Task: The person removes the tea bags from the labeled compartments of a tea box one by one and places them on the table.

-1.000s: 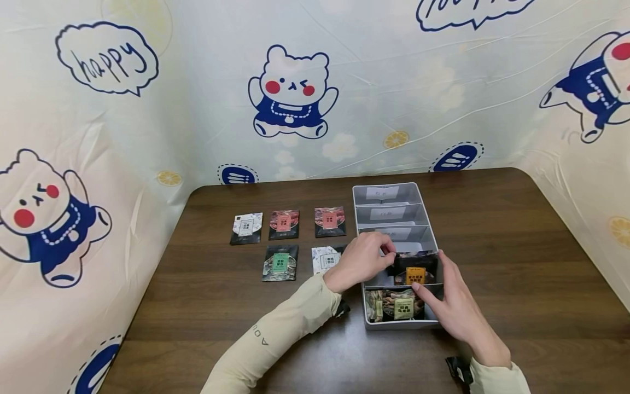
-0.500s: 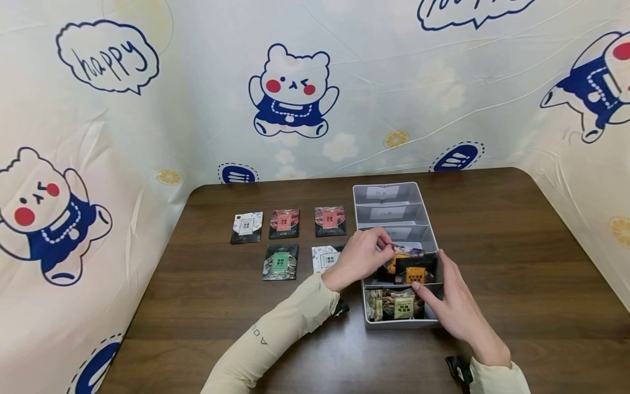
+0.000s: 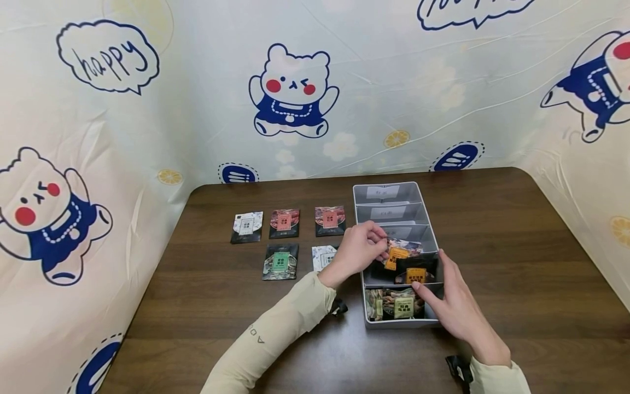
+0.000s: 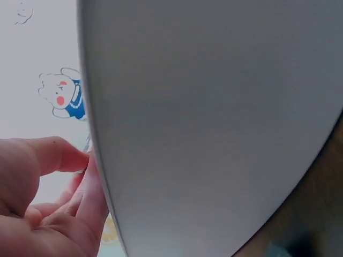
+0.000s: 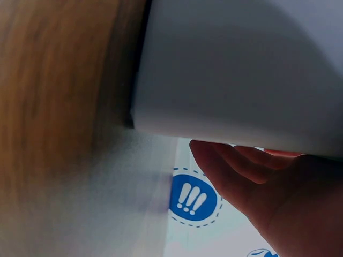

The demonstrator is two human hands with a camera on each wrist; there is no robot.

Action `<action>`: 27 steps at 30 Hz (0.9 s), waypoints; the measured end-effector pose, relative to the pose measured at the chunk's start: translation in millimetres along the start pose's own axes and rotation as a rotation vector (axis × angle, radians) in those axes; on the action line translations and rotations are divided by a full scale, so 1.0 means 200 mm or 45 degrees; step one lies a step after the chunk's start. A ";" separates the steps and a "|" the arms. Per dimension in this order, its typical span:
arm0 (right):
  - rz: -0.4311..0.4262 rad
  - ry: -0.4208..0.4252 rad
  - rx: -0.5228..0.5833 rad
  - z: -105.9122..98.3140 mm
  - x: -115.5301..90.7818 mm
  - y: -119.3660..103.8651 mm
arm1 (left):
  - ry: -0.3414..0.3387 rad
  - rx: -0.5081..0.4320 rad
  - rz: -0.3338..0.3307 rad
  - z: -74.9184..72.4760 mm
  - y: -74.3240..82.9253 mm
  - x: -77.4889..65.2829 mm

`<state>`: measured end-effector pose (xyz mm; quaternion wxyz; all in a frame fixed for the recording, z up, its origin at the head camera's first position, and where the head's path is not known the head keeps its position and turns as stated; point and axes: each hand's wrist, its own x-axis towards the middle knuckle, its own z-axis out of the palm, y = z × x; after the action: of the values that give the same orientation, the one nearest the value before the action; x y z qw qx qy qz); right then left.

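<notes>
My left hand (image 3: 363, 249) reaches over the left side of a grey divided box (image 3: 401, 324) and pinches the edge of a tea sachet with an orange label (image 3: 396, 256). That sachet leans at a tilt over one compartment. In the left wrist view, thumb and fingers (image 4: 95, 187) meet beside the box's outer wall. A second orange-labelled sachet (image 3: 416, 274) stands in the same compartment, to the right. My right hand (image 3: 460, 312) grips the box's right wall, its fingers outside and the thumb reaching in over a divider. Green-labelled sachets (image 3: 403, 307) fill much of the nearest compartment.
Left of the box lie flat sachets: a white one (image 3: 247, 227), a red one (image 3: 284, 223), another red one (image 3: 330, 220), a green one (image 3: 280, 262) and a blue-white one (image 3: 323, 257) partly behind the left hand. Labelled compartments (image 3: 394, 212) line the box's far end.
The left hand has moved slightly up and left, drawing the orange-labelled sachet up and tilting it so its label shows. My right hand has stayed put on the box.
</notes>
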<state>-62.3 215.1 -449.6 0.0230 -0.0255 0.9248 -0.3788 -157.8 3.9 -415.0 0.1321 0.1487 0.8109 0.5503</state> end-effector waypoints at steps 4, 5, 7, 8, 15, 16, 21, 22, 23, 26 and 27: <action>0.005 0.000 -0.002 0.00 0.00 0.00 | -0.006 -0.050 -0.087 0.00 0.00 0.01; 0.007 -0.001 -0.001 0.00 0.00 0.00 | -0.008 -0.039 -0.102 -0.01 0.00 0.01; 0.011 -0.005 -0.001 0.00 0.00 0.00 | -0.013 -0.017 -0.132 -0.01 0.00 0.01; 0.012 -0.005 -0.001 0.00 0.00 0.00 | -0.016 0.006 -0.141 -0.01 0.01 0.01; 0.017 -0.020 -0.002 0.00 0.00 -0.01 | -0.043 0.083 -0.190 -0.03 0.01 0.01; 0.017 -0.021 -0.003 0.00 0.00 -0.01 | -0.046 0.086 -0.195 -0.03 0.01 0.01; 0.019 -0.019 -0.001 0.00 0.00 -0.01 | -0.076 0.061 -0.211 -0.04 0.02 0.00; 0.019 -0.017 0.000 0.00 0.00 -0.01 | -0.087 0.053 -0.209 -0.04 0.02 0.00; 0.020 -0.016 0.000 0.00 0.00 -0.01 | -0.102 0.042 -0.208 -0.04 0.02 0.00; 0.023 -0.017 -0.001 0.00 -0.01 -0.01 | -0.147 0.024 -0.200 -0.05 0.02 0.00; 0.025 -0.018 -0.002 0.00 -0.01 -0.01 | -0.159 0.020 -0.198 -0.06 0.02 0.00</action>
<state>-61.3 214.5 -448.6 0.0330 -0.0191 0.9252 -0.3777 -161.5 -4.5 -406.4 0.2234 0.1204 0.8145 0.5216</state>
